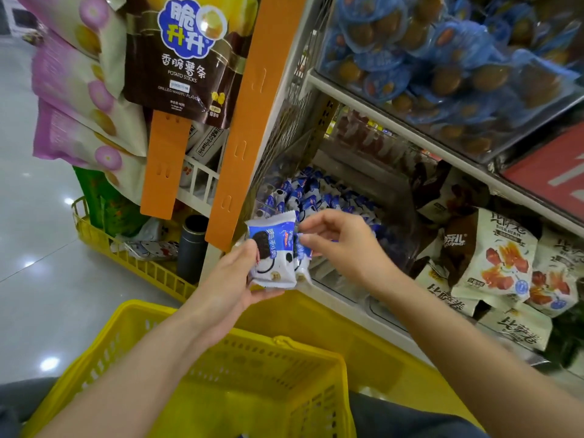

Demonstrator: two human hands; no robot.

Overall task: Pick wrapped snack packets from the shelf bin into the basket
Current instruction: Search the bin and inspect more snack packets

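Open basket (177, 314) below (orange strip (243, 121) left)

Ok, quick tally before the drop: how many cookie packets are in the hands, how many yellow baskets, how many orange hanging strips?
Cookie packets held: 2 showing, front packet in the left hand, rear packet pinched by the right hand
Yellow baskets: 2, near basket, floor basket
Orange strips: 2, short strip, long strip
Total: 6
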